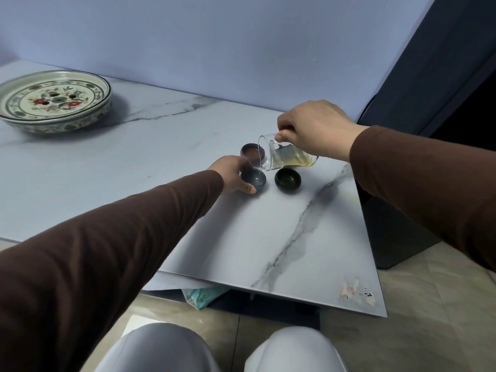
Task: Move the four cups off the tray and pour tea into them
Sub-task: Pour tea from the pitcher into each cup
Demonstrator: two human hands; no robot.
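Marbled tabletop [268, 224] underneath, our right fingers [281, 135] clamp the tilted glass pitcher [287, 157] at its rim; left fingers [248, 188] curl around the grey cup [253, 179] below its spout. Glass seems slippery, fragile; cups light.

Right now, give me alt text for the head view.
The right hand tips a glass pitcher of yellow tea into a dark cup steadied by the left hand on a marble table. Two more cups sit nearby; a floral tray stands far left.

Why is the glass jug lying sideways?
The glass pitcher is tipped: the right hand pours tea into the blue cup.
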